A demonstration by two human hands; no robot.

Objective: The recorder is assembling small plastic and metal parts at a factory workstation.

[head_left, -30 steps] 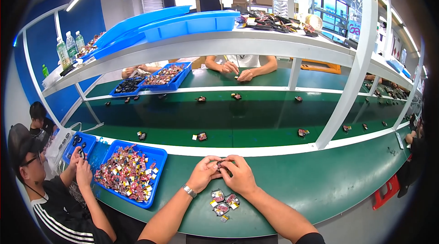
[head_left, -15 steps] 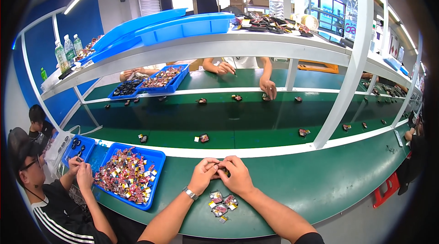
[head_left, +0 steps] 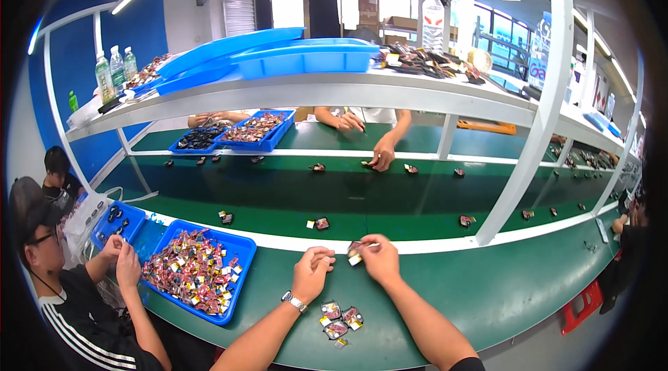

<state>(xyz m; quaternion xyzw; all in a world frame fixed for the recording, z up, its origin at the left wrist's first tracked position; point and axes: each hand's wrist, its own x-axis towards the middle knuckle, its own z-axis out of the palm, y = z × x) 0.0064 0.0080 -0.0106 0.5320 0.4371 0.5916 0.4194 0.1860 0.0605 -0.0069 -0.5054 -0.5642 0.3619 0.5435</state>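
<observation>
My right hand pinches a small dark-cased electronic part with a yellow-and-white label, just above the green workbench. Beside it on the left, my left hand is empty, its fingers loosely bent and apart from the thumb; a metal-banded watch is on that wrist. Nearer me, between my forearms, several like electronic parts lie in a small cluster, with red boards and yellow-white labels showing.
A blue tray heaped with red circuit boards is at my left, beside a seated co-worker. Beyond a white rail, spaced parts lie on the green conveyor. Another person's hand reaches in opposite. A white shelf post rises at right.
My hands were together over the part and are now apart. The part is in my right hand alone, drawn slightly right. The co-worker's hand opposite moved left, and parts on the conveyor shifted.
</observation>
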